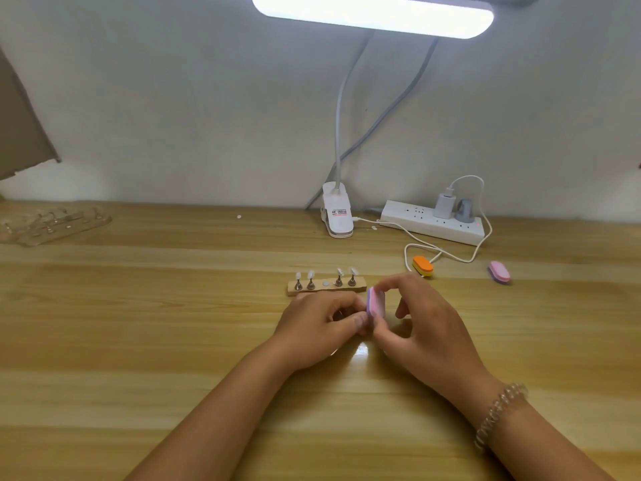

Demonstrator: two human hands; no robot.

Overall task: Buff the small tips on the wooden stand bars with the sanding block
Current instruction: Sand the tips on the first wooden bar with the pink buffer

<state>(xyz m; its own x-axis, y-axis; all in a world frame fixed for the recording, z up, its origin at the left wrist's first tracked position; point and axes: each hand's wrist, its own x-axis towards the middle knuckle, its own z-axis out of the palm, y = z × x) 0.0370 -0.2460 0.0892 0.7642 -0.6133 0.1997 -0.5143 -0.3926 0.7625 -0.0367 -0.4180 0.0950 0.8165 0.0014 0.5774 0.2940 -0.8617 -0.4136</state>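
A small wooden stand bar (359,283) lies on the table just beyond my hands. Several metal pegs with clear tips (310,275) stand on it, and one spot in the middle holds only a round disc. My right hand (421,319) pinches a pink and purple sanding block (375,303) upright between thumb and fingers. My left hand (321,324) has its fingers curled and pinches something small against the block's left face. That small thing is mostly hidden by my fingers.
An orange sanding block (422,266) and a pink one (499,271) lie at the right. Behind them are a white power strip (412,219) with cables and a clip lamp base (337,214). A clear acrylic stand (52,223) sits far left.
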